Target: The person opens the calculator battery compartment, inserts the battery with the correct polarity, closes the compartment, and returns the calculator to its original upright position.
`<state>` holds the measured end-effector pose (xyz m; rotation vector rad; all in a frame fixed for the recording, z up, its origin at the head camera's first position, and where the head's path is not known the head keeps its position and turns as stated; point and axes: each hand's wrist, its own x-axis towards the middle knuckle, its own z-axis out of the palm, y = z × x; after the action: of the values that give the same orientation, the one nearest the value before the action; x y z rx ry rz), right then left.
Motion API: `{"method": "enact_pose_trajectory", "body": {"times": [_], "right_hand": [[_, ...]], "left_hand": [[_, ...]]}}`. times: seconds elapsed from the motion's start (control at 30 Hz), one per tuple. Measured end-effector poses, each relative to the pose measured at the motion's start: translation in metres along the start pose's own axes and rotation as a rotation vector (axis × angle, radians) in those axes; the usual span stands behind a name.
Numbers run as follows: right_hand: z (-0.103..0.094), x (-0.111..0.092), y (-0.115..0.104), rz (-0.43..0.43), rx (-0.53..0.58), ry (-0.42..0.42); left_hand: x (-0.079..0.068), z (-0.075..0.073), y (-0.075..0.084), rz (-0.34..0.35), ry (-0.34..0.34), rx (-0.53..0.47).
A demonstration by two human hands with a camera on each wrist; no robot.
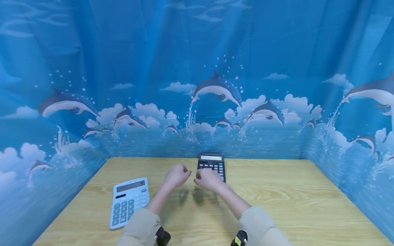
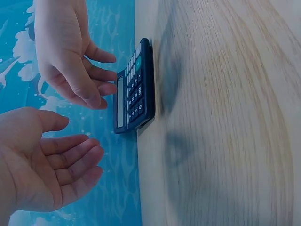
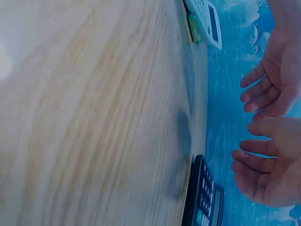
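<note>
Both hands hover above the table, close together and holding nothing. My left hand (image 1: 177, 176) has loosely bent fingers; its palm and separate fingers show in the left wrist view. Just right of it, my right hand (image 1: 210, 179) also has relaxed, slightly curved fingers and covers the lower left of a black calculator (image 1: 220, 167). That calculator lies near the table's back edge, its display facing up. To the left, a white calculator (image 1: 129, 201) with grey keys lies at a slant, its lower right corner hidden by my left forearm.
A small green object (image 3: 194, 28) lies beside the white calculator, mostly hidden in the head view; its kind cannot be told. The wooden table (image 1: 277, 198) meets a blue dolphin-print curtain (image 1: 197, 85) at the back and both sides.
</note>
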<state>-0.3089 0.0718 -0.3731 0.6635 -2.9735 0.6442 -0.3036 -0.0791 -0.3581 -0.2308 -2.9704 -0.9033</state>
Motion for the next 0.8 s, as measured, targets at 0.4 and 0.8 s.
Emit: {"method": "enact_pose_trajectory", "body": {"times": [0.4,0.8], "right_hand": [[0.010,0.007,-0.029,-0.093,0.029,-0.044],[0.028,0.012,-0.068,-0.173,0.153,-0.047]], "left_hand": [[-0.015,-0.031,-0.019,-0.025,0.029,-0.009],[-0.034,-0.073,-0.066,-0.153,0.106,-0.075]]}}
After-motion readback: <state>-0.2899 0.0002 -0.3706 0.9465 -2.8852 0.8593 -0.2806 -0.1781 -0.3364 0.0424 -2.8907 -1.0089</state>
